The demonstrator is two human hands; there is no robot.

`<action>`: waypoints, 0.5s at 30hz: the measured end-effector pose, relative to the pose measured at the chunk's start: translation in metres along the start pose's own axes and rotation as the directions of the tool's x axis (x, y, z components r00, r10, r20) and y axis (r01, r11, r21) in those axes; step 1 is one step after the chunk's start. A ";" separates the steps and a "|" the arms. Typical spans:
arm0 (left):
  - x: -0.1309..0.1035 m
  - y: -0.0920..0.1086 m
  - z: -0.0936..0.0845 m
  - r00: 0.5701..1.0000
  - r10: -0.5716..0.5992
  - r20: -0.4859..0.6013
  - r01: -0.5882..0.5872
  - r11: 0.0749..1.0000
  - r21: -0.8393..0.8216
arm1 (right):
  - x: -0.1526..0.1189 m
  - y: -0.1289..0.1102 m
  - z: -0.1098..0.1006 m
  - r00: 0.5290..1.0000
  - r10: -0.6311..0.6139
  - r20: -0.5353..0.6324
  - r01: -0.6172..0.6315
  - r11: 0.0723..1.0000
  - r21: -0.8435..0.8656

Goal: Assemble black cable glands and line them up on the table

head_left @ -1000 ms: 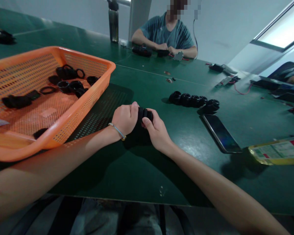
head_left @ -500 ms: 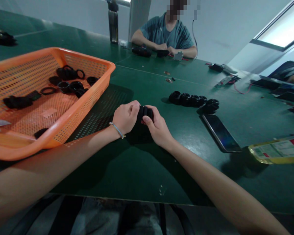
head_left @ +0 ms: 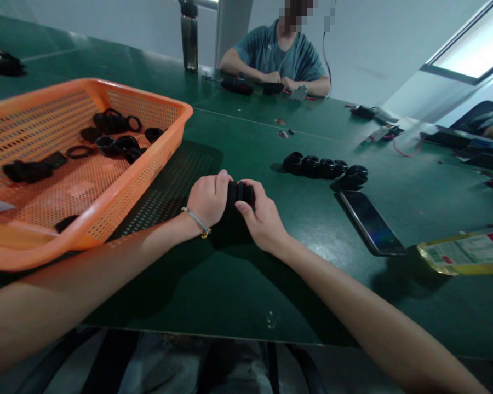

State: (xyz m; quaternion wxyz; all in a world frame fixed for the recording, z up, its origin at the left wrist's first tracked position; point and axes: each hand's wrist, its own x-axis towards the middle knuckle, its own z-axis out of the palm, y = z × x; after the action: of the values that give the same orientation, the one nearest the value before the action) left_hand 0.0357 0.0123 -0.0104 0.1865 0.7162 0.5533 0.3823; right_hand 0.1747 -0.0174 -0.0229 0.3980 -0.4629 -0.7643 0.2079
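Between my two hands sits a black ridged cylindrical part (head_left: 240,192), held just above the green table (head_left: 246,295). My left hand (head_left: 208,200) is closed around its left end, with the back of the hand toward me. My right hand (head_left: 263,216) grips the right end between the thumb and curled fingers. Both ends of the part are hidden by my fingers, so its full shape does not show. To the right stands a row of several short black round parts (head_left: 326,167), with open tops on some of them.
An orange perforated basket (head_left: 94,219) at left holds black rings and fittings (head_left: 117,145). At right lie a phone (head_left: 372,221) and a yellow-labelled package (head_left: 464,251). Across the table are a bottle (head_left: 189,38) and a person (head_left: 283,57) handling a dark object.
My left hand has turned slightly, and more of the black part shows between my hands. My right hand has shifted a little on it, thumb slightly lower.
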 end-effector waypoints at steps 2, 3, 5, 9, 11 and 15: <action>-0.001 0.001 -0.003 0.999 0.031 0.007 -0.032 0.998 0.059 | -0.002 -0.004 0.001 0.999 0.046 -0.008 -0.045 0.998 0.037; -0.002 0.002 -0.004 0.999 0.052 0.014 -0.053 0.995 0.089 | -0.003 -0.006 0.002 0.998 0.068 -0.012 -0.067 0.996 0.058; -0.002 0.002 -0.006 0.995 0.090 0.029 -0.094 0.985 0.146 | -0.004 -0.008 0.003 0.994 0.108 -0.019 -0.105 0.989 0.104; -0.001 0.002 -0.009 0.984 0.172 0.044 -0.178 0.951 0.254 | -0.005 -0.009 0.005 0.986 0.167 -0.023 -0.158 0.965 0.208; -0.001 0.002 -0.009 0.976 0.213 0.054 -0.220 0.929 0.299 | -0.005 -0.008 0.007 0.980 0.196 -0.020 -0.185 0.949 0.254; 0.000 0.001 -0.010 0.962 0.262 0.077 -0.271 0.888 0.371 | -0.006 -0.004 0.010 0.980 0.198 0.015 -0.193 0.933 0.302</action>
State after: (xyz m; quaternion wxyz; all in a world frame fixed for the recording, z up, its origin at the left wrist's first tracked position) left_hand 0.0289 0.0101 -0.0034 -0.0026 0.8123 0.5109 0.2814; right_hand 0.1660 -0.0239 -0.0282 0.4473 -0.4718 -0.6706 0.3573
